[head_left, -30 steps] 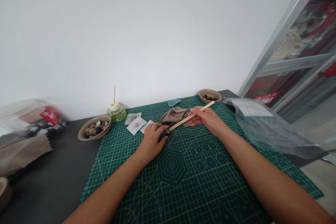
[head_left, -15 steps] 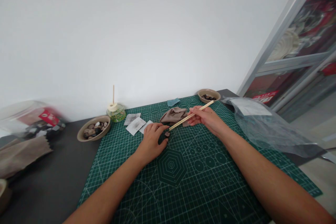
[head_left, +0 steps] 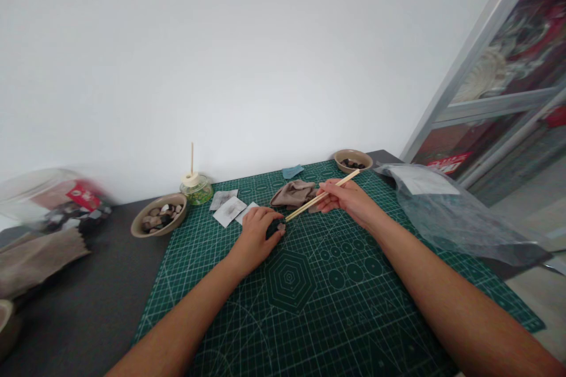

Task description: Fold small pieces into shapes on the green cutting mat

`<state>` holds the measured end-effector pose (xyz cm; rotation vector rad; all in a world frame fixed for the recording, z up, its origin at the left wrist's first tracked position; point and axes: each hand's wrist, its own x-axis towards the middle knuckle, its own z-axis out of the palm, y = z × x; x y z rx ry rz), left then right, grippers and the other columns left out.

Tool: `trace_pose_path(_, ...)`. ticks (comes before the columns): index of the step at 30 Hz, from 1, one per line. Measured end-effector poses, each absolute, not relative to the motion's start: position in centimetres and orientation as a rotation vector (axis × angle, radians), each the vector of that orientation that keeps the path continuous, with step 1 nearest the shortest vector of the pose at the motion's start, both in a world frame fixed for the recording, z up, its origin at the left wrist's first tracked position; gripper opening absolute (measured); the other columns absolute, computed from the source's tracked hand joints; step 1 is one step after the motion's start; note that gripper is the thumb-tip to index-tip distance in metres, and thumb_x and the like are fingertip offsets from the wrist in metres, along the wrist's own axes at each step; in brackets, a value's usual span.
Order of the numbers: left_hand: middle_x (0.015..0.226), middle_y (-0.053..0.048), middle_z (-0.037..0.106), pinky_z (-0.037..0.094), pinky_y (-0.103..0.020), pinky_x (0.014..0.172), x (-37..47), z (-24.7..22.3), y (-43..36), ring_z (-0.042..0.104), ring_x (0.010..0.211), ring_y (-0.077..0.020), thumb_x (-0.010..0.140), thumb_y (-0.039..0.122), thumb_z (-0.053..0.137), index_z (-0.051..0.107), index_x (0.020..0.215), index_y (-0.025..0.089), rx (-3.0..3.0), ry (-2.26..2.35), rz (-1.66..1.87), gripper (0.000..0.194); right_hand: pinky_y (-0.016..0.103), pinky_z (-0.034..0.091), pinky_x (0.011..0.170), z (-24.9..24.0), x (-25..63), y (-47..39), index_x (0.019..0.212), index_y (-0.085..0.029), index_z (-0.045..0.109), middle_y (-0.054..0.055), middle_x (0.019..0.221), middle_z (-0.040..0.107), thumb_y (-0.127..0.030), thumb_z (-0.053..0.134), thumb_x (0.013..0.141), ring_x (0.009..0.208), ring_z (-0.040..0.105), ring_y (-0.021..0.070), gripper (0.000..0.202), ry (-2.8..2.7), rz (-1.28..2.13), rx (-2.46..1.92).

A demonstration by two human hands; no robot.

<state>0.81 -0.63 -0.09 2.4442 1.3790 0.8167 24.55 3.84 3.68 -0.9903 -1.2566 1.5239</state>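
My left hand [head_left: 259, 234] is curled around a dark stone [head_left: 276, 228] close above the mat, thumb on the near side and fingers on the far side. A lighter patch shows on the stone's right end. In my right hand [head_left: 340, 195] is a pair of pale wooden chopsticks [head_left: 305, 206], gripped near the middle and slanting down to the left. Their tips reach the right side of the stone; whether they touch it I cannot tell. Just behind the chopsticks lies a crumpled brown cloth [head_left: 294, 193].
A green cutting mat [head_left: 354, 306] covers much of the dark table. Printed paper squares [head_left: 229, 212], a blue scrap [head_left: 292, 172] and a glass jar with a stick [head_left: 197, 191] lie behind. Bowls of stones stand left [head_left: 137, 227] and right [head_left: 354, 156]. A plastic bag [head_left: 433, 212] lies right.
The stone in my left hand has turned or shifted slightly, so its lighter patch sits a little lower by the thumb. My right hand and the chopsticks stay almost in place.
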Motion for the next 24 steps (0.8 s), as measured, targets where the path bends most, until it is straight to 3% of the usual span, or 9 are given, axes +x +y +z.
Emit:
trace_pose_path(9,0.097,-0.005,0.06,0.037,-0.041,0.088,0.69,0.15,-0.6,0.049,0.097,-0.0241,0.084,0.019,0.058,0.061,0.094,0.02,2.381,1.326,0.831,0.01,0.021,0.055,0.048,3.7,24.58,3.84,0.069,-0.011,0.065,0.008,0.059,0.069,-0.04,0.072,0.07,0.052,0.066,0.0154,0.029,-1.252,1.54,-0.966)
trace_pose_path(24,0.094,-0.004,0.061,0.043,-0.036,0.085,0.6,0.62,-0.77,0.055,0.092,-0.0215,0.083,0.017,0.053,0.058,0.099,0.019,2.233,1.19,0.934,0.017,0.02,0.055,0.049,3.79,24.72,3.67,0.071,-0.011,0.065,0.008,0.061,0.069,-0.042,0.072,0.071,0.054,0.067,0.0158,0.032,-1.264,1.575,-0.898)
